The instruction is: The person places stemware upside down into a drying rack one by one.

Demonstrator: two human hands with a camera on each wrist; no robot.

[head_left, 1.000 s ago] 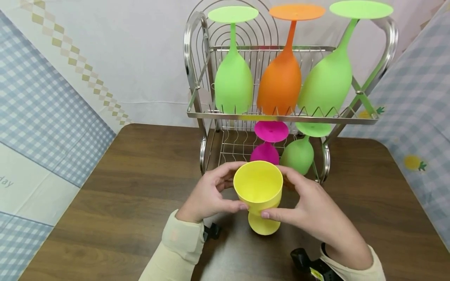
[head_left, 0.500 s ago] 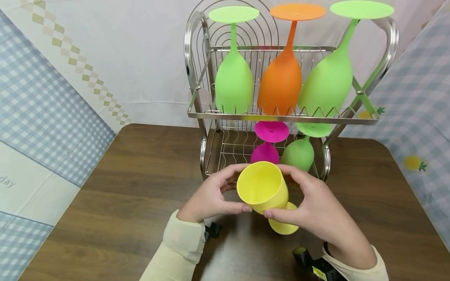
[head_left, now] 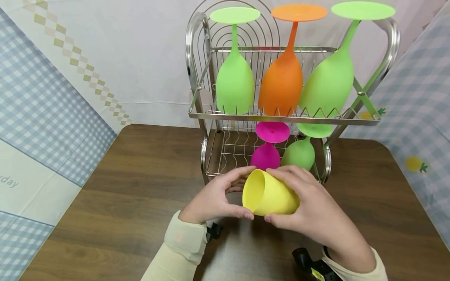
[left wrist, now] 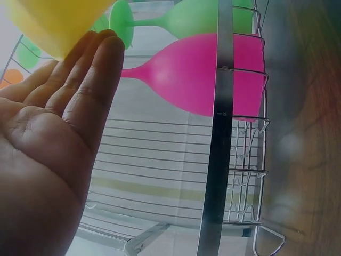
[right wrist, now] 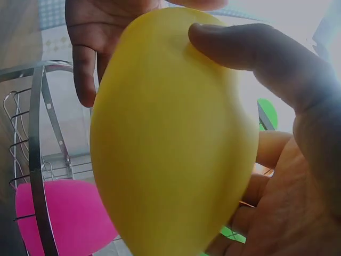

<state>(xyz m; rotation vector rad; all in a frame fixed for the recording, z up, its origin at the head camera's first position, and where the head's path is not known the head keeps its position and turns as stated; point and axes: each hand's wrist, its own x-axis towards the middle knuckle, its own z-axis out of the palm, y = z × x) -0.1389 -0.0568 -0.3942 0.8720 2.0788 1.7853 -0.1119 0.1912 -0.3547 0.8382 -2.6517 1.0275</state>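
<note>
A yellow wine glass (head_left: pixel 275 195) lies tipped on its side between both hands, its mouth turned left; foot and stem are out of sight in the head view. My right hand (head_left: pixel 311 201) grips the bowl, thumb at the front and fingers over the top; the right wrist view shows that thumb (right wrist: pixel 229 45) pressing near the rim. My left hand (head_left: pixel 219 195) holds the rim end, thumb below and fingers behind. In the left wrist view its fairly straight fingers (left wrist: pixel 88 80) touch the yellow bowl (left wrist: pixel 58 24).
A two-tier metal rack (head_left: pixel 284 117) stands just behind the hands. Upside-down green (head_left: pixel 235 82), orange (head_left: pixel 281 82) and green (head_left: pixel 328 78) glasses fill its top tier. Below are a magenta glass (head_left: pixel 266 155) and a small green one (head_left: pixel 299 154). Wooden table (head_left: pixel 140 187) underneath.
The yellow glass has gone from nearly upright to lying sideways, its foot swinging right and its mouth turning left. My right hand has shifted over the bowl; the left has moved little.
</note>
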